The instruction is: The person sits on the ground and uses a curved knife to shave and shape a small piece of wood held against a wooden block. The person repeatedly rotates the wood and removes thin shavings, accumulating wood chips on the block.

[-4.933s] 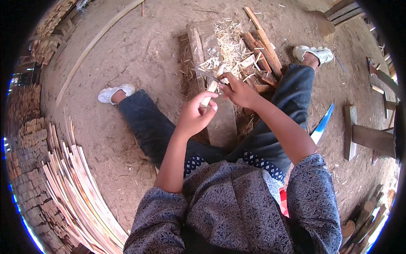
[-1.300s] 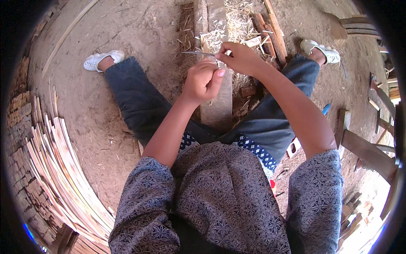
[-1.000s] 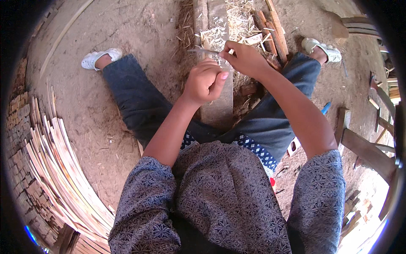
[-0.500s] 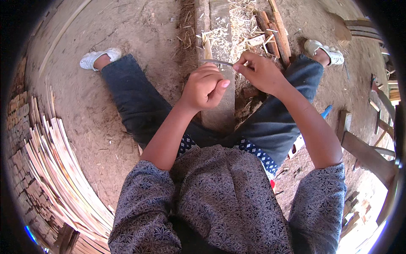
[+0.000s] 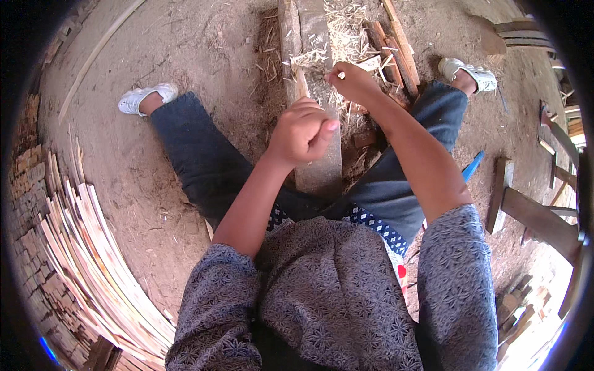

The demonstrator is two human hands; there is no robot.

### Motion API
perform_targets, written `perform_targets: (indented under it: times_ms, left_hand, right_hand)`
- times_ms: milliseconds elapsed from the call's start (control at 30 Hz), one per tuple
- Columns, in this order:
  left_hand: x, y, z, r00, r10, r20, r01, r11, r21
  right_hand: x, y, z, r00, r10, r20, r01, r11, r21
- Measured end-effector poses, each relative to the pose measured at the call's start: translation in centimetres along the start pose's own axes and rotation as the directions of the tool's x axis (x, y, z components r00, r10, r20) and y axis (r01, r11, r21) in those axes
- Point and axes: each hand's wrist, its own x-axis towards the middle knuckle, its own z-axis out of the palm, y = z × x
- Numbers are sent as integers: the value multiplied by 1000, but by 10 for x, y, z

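Observation:
My left hand is a closed fist over the near part of a long plank between my legs, its thumb lying to the right. A pale wooden stick runs up the plank from beyond its knuckles, apparently gripped in the fist, though the held part is hidden. Farther out and to the right, my right hand is closed, fingers curled at the plank's right edge. A narrow knife blade showed at these fingers a moment earlier; now the blade cannot be made out.
Wood shavings cover the far plank and the ground beside it. Reddish wood pieces lie right of it. Long pale strips are stacked at the left. A wooden frame stands at the right, near a blue object.
My right hand has moved away from me and a little left. The blade that lay across the stick no longer shows. My left hand stays nearly in place.

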Motion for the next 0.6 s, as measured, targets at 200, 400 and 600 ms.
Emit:
perform_targets:
  times_ms: [200,400,600]
  left_hand:
    - [-7,0,-9,999,-22,-30,21,999,-49]
    - [-8,-2,-2,1000,-13,5,13,1000,-19]
    - [-5,1,-4,999,-37,-9,37,999,-18]
  right_hand:
    - [-60,-26,-37,962,-205,180,199,979,50]
    - [-65,-32,-38,974,-135,184,140,990,-15]
    - [-33,-31,-23,986,-76,152,93,989,-111]
